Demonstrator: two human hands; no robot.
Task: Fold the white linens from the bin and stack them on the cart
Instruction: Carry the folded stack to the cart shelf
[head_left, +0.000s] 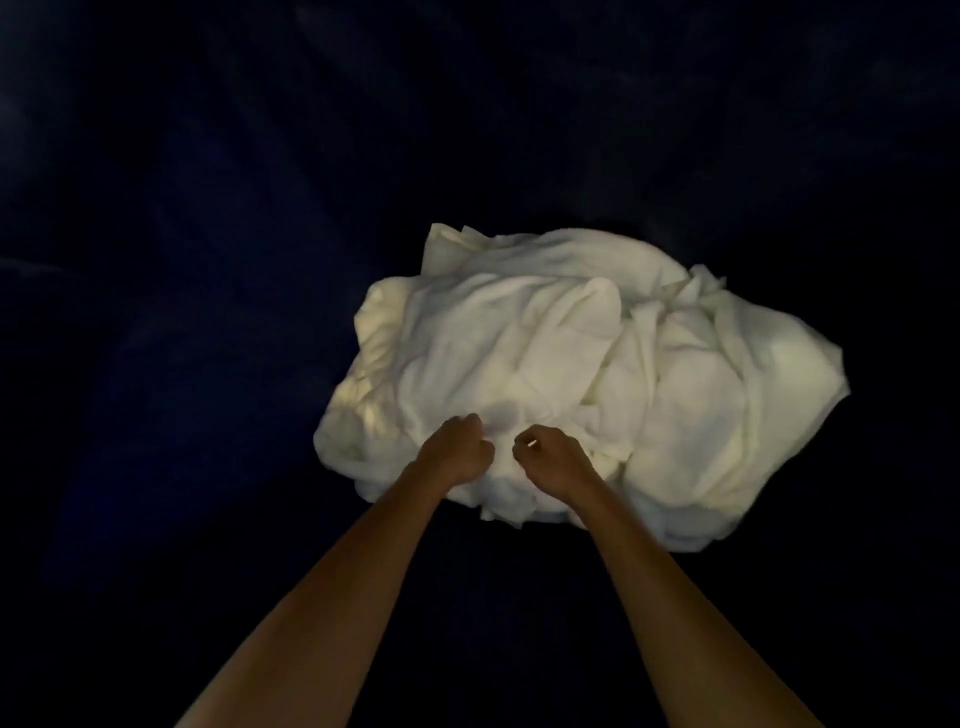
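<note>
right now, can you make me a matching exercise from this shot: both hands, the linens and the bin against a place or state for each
Things: 1 left hand; 2 right hand; 3 white linens; 4 bin.
States: A dark blue, all around; B crumpled, unfolded heap; C gripping heap's near edge, rightward of the pair; D gripping heap's near edge, leftward of the pair.
Pairs: 1-D; 2-C; 3-B; 4-A.
</note>
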